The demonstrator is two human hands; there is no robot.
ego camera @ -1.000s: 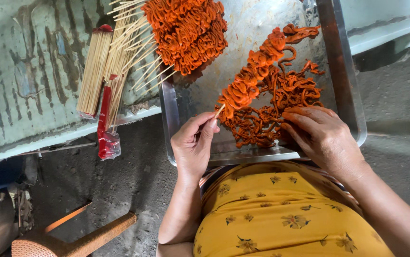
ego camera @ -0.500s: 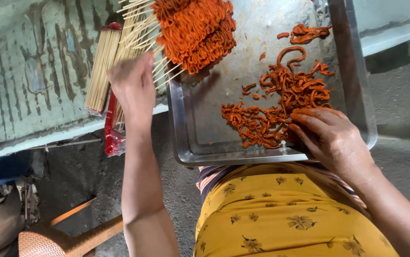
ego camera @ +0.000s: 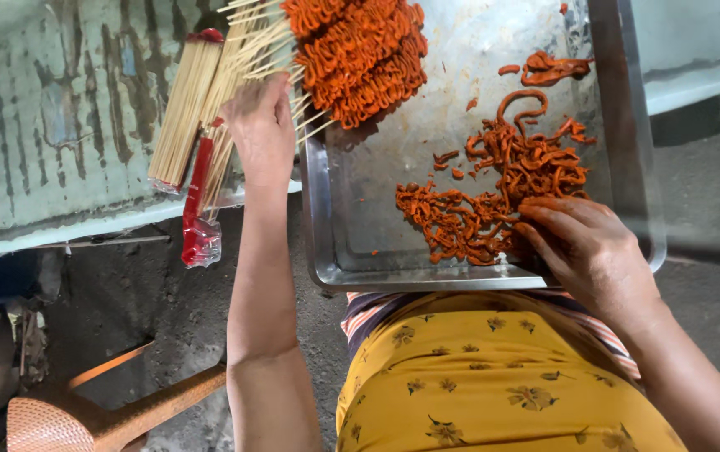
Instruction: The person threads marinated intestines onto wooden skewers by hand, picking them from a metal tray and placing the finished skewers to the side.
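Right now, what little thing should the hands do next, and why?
Probably the left hand should pinch one stick from the loose bamboo skewers it rests on. The right hand already sits on the loose orange strips in the metal tray, and filled skewers lie stacked at the far end.

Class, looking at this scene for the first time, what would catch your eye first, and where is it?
Bright orange marinated strips lie loose in the metal tray, under the right hand. At the tray's top edge sits a pile of filled skewers. The left hand reaches toward the bare bamboo sticks on the green surface.
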